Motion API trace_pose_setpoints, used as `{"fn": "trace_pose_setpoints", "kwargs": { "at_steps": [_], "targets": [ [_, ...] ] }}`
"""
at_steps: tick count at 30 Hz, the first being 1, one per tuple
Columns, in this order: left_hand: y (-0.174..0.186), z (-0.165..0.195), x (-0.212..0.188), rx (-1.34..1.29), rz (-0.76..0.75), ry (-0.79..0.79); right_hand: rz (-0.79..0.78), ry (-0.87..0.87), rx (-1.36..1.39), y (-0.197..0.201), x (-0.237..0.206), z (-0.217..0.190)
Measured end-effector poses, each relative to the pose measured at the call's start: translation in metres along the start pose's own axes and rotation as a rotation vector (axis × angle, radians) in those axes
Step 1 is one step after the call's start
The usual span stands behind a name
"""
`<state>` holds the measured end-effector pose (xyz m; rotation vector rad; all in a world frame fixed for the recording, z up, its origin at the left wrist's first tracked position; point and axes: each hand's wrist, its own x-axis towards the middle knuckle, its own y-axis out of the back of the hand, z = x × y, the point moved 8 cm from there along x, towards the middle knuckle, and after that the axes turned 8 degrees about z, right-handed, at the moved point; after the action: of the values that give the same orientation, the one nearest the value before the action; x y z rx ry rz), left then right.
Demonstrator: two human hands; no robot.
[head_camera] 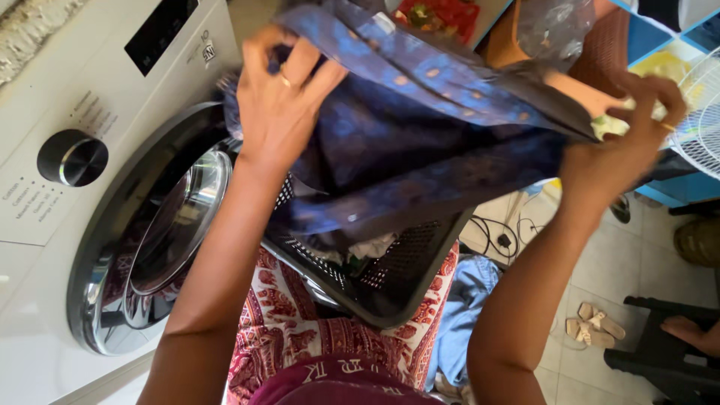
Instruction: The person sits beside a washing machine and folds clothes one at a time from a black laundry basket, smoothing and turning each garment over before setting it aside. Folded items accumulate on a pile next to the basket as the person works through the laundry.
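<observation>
We hold a blue patterned cloth (420,142) up w/ both hands, stretched between them above a dark laundry basket (397,277) that rests on our lap. Left hand (281,101): fingers curled shut over the cloth's upper edge, ring showing. Right hand (626,142): closed in a pinch on the far end of the cloth, w/ a small pale-green bit at the fingertips; can't tell what that is.

Risks, as we judge them:
- Cloth sags in the middle, so a loose fold could catch on the basket rim or drag other items in the basket out.
- Basket sits tilted on the knees w/ no hand on it; a shift of the legs could tip it toward the floor.
- Right-hand grip is only at a corner; it might slip.

Around us: white washing machine (82,172) at left, round door (161,240) shut, control knob (73,157) above it. Blue garment (465,300) on the tiled floor, near cables (502,232) and a pair of sandals (596,322). White fan (701,120) far right, close to the right hand. Another person's foot (694,334) on a dark stool, lower right. The raised cloth blocks most of our view into the basket.
</observation>
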<state>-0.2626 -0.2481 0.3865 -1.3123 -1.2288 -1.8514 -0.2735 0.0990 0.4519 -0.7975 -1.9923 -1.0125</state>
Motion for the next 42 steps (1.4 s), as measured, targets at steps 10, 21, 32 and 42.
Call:
{"fn": "trace_pose_setpoints", "kwargs": {
  "at_steps": [10, 21, 32, 42],
  "targets": [
    [0.032, 0.049, -0.001, -0.440, 0.047, 0.294, -0.755, -0.414, 0.543, -0.067, -0.076, -0.010],
    [-0.086, 0.047, -0.126, -1.528, -0.484, 1.312, -0.405, -0.002, 0.368, -0.044, -0.068, -0.042],
    [-0.081, 0.039, -0.143, -1.698, -0.252, 1.446, -0.688, -0.239, 0.022, -0.139, -0.310, -0.018],
    [-0.050, 0.039, -0.132, -2.221, -0.285, 1.730, -1.098, -0.203, 0.505, -0.161, -0.330, -0.014]
  ]
}}
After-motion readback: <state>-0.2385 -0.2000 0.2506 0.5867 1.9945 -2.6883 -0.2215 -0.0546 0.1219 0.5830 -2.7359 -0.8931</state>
